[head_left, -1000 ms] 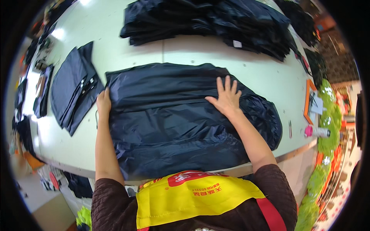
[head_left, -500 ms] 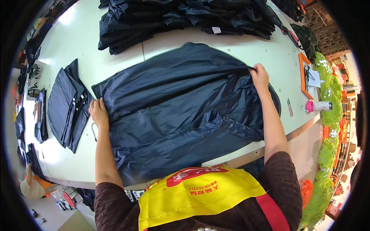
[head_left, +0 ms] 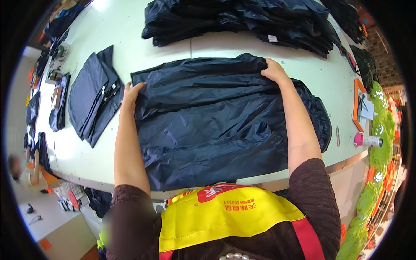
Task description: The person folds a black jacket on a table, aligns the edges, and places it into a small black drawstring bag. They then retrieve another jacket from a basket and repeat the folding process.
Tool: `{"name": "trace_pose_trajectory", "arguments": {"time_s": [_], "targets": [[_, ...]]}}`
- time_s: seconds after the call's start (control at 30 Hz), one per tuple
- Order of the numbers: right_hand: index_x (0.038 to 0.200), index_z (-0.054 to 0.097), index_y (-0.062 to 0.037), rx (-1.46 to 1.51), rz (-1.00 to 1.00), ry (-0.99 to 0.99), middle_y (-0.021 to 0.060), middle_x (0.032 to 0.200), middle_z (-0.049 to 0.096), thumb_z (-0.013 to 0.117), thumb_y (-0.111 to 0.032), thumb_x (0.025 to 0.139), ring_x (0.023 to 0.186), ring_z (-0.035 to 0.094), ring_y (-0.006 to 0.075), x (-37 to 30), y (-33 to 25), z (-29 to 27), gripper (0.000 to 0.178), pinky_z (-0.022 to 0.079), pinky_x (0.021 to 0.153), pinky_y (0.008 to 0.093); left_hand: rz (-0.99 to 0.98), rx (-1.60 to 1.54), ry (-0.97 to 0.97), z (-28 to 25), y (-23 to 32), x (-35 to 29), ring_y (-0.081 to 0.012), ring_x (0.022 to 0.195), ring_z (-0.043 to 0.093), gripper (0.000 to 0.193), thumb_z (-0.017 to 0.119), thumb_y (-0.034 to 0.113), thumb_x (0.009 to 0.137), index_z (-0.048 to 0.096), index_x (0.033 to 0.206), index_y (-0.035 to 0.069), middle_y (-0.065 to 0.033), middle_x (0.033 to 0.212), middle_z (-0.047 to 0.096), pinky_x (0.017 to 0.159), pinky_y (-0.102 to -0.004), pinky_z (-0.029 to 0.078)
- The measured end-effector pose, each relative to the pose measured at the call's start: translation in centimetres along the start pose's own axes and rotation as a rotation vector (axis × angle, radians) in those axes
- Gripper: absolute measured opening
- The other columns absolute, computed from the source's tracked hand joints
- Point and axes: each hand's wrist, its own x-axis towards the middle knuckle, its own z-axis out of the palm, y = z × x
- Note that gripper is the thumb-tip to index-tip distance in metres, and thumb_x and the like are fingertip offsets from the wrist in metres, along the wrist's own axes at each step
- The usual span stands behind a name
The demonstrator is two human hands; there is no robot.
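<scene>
A pale desk (head_left: pixel 125 30) fills the centre; glare (head_left: pixel 100 4) whitens its upper left; white furniture (head_left: pixel 65 238) stands lower left.

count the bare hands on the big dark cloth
2: left hand at the left edge of the dark cloth, right hand at its upper right edge; some fingertips are hidden.

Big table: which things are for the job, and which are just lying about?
For the job, it seems:
dark cloth, with left hand and right hand on it
perhaps dark pile, folded pieces

Probably just lying about:
bottle
orange frame
thin tool
</scene>
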Motion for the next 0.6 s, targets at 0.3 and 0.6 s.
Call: {"name": "trace_pose_trajectory", "arguments": {"time_s": [0.3,0.6], "targets": [[0.086,0.055,-0.0022,0.069,-0.592,0.55,0.0154,0.09,0.059,0.058,0.003,0.065,0.093,0.054,0.0343,-14.3,-2.1,-3.9,0.022,0.042,0.084,0.038,0.368,-0.293,-0.036,-6.2,-2.9,-7.8,-0.0157,0.083,0.06,0.029,0.071,0.0,0.07,0.061,0.097,0.003,-0.0042,0.088,0.065,0.078,-0.0289,0.047],[0.099,0.051,-0.0015,-0.044,-0.69,0.045,0.0175,0.119,0.05,0.054,0.007,0.061,0.115,0.045,0.0348,-30.9,0.9,-0.2,0.039,0.032,0.1,0.0454,0.841,0.445,0.037,-12.1,-19.0,-25.5,-0.0305,0.108,0.052,0.018,0.062,0.007,0.073,0.06,0.091,0.003,-0.0149,0.114,0.056,0.088,-0.0354,0.044]]}}
